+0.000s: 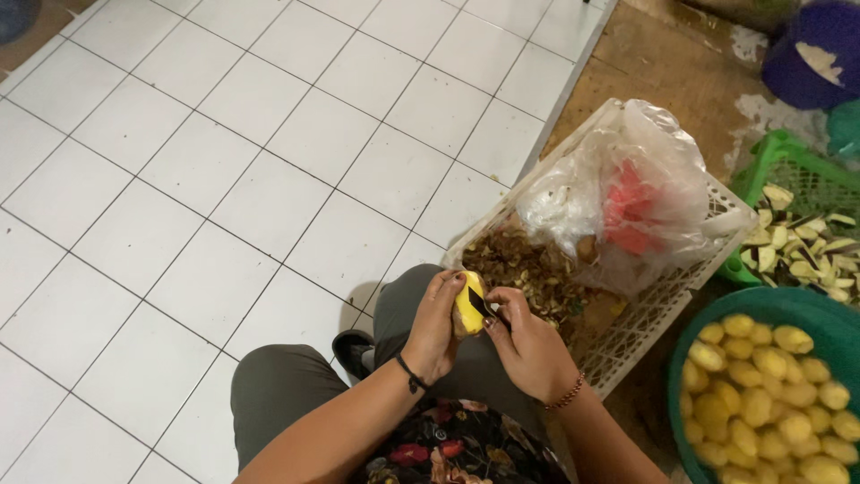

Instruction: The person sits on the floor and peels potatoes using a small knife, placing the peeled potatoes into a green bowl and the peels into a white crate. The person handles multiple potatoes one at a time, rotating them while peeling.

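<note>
We see a small, smooth, yellow potato (468,303), oval and partly peeled, held between our two hands with its long axis running roughly up and away from us, tilted a little to the right. Our left hand (434,330) is wrapped closed around its left side, and our right hand (528,345) is clamped on a dark blade (479,302) laid against the bared flesh; the hands nearly touch. Just beyond them sits a white plastic lattice crate (658,309) holding brown, flaky peelings (528,269) and a crumpled clear plastic bag (627,193). To the right of our right hand, a round green basin (694,341) holds many peeled, glossy yellow potatoes (761,385). Left of our hands lie white square floor tiles (224,179).
</note>
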